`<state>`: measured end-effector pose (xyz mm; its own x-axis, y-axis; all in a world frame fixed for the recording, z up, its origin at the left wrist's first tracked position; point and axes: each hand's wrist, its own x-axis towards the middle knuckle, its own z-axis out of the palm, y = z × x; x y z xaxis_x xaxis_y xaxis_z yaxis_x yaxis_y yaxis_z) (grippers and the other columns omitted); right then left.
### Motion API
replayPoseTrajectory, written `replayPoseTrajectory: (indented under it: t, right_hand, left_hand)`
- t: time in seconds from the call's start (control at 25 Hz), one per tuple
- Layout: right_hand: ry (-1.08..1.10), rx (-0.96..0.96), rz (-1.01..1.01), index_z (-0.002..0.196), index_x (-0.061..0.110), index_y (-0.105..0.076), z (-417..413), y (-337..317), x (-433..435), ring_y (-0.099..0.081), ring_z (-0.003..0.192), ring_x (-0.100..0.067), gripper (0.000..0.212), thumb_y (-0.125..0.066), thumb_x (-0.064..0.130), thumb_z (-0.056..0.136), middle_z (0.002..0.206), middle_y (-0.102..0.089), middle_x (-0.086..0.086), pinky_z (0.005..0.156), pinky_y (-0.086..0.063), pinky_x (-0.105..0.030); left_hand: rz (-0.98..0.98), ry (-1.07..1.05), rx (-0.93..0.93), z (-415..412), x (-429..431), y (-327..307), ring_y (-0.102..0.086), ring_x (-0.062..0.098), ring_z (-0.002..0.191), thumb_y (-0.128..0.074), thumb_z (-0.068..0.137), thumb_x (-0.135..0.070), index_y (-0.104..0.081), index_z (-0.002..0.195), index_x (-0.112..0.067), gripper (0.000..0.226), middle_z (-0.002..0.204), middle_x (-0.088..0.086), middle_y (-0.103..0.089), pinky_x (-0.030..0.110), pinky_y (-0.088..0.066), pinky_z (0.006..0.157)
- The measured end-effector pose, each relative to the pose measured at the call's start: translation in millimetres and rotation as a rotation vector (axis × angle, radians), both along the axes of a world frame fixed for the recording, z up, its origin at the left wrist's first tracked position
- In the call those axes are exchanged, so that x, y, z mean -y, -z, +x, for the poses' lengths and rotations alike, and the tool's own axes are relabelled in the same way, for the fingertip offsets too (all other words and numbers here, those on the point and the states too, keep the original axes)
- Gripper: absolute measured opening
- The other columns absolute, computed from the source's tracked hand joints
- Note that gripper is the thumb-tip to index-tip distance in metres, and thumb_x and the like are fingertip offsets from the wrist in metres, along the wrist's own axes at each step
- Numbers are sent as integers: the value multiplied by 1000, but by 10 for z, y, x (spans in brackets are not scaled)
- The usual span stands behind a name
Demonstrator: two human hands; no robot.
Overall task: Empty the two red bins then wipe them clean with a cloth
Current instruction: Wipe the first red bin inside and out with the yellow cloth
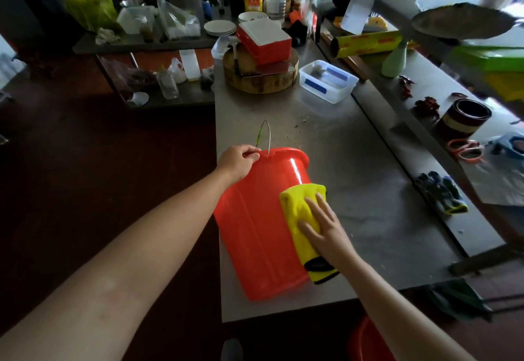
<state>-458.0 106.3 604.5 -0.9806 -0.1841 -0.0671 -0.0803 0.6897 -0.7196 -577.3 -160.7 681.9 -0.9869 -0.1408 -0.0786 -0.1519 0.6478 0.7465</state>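
Left hand [237, 162] gripping red bin [255, 233] rim at frame centre, right hand [326, 226] flat, fingers straight, pressing yellow cloth [300, 213] on its side

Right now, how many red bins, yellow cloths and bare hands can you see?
Red plastic bins: 2, one lying on the steel table, one partly seen at the bottom edge
Yellow cloth: 1
Bare hands: 2
Total: 5

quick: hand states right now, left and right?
Left hand: grips the red bin by its rim.
Right hand: open, fingers flat, pressing the yellow cloth against the bin's side.
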Motion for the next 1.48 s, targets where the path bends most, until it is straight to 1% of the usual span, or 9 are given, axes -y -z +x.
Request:
replayPoseTrajectory:
  t: [0.12, 0.32, 0.6, 0.76, 1.0, 1.12, 1.24, 1.4, 1.48]
  right_hand:
    - [50, 129, -181, 144, 55, -29, -31, -17, -150, -22, 153, -17, 61, -64, 32, 99, 166, -18, 12, 114, -24, -28]
    - [-3, -139, 336, 153, 60, -12, 405, -1, 228, -1, 157, -27, 70, -36, 78, 91, 170, 0, 12, 121, -17, -52]
    - [-284, -544, 531, 154, 48, -33, 963, 245, 483, -7, 155, -39, 66, -43, 74, 94, 169, -14, 7, 115, -18, -70]
    - [-162, -416, 446, 152, 53, -31, 895, 181, 228, -9, 157, -28, 66, -42, 79, 92, 169, -13, 13, 119, -25, -59]
    - [137, -61, 296, 153, 58, -10, 794, 68, 220, 3, 157, -23, 73, -22, 86, 87, 164, 10, 23, 123, -15, -53]
    - [93, -87, 453, 153, 57, 4, 766, 9, 519, 12, 155, -32, 73, -8, 86, 88, 169, 14, 11, 122, -6, -59]
    - [-49, -160, 537, 157, 50, -2, 463, -154, 768, 14, 154, -39, 72, -12, 81, 92, 169, 15, 6, 121, -1, -65]
    - [-81, -158, 545, 157, 49, -3, -204, -346, 1152, 18, 153, -39, 72, -21, 78, 94, 168, 17, 8, 119, 0, -68]
    - [-72, -137, 540, 156, 50, -1, -459, -424, 1247, 15, 154, -38, 73, -23, 79, 92, 169, 13, 8, 119, -2, -69]
  left_hand:
    - [24, -14, 5, -20, -23, 8, -64, 14, 102, -66, 94, -31, -74, 112, -28, 21, 112, -3, -72, 29, -51, 95]
    - [52, -17, 1, -91, -69, 37, -66, 15, 100, -68, 92, -29, -75, 109, -25, 19, 109, 0, -73, 28, -51, 92]
    - [75, -5, -19, -70, -41, 71, -64, 12, 99, -67, 92, -33, -75, 110, -28, 21, 110, -3, -73, 27, -50, 93]
    - [120, 9, -15, -54, -16, 79, -65, 13, 103, -68, 92, -32, -75, 113, -26, 23, 112, -2, -72, 28, -50, 96]
    - [249, 0, 115, -158, -15, 16, -63, 10, 98, -73, 89, -26, -74, 113, -21, 25, 110, 0, -71, 22, -45, 86]
    - [317, 3, 181, -223, 19, -6, -63, 13, 106, -76, 87, -20, -75, 112, -17, 25, 113, 4, -71, 23, -43, 93]
    - [345, 11, 212, -245, 26, -20, -62, 14, 109, -76, 87, -20, -75, 111, -18, 24, 114, 4, -71, 26, -45, 100]
    - [351, 26, 192, -298, -34, -12, -63, -1, 81, -75, 88, -18, -74, 114, -13, 27, 109, 1, -72, 18, -50, 80]
    - [343, 27, 173, -311, -64, -32, -65, 4, 83, -74, 88, -19, -73, 115, -11, 28, 111, 3, -73, 21, -51, 86]
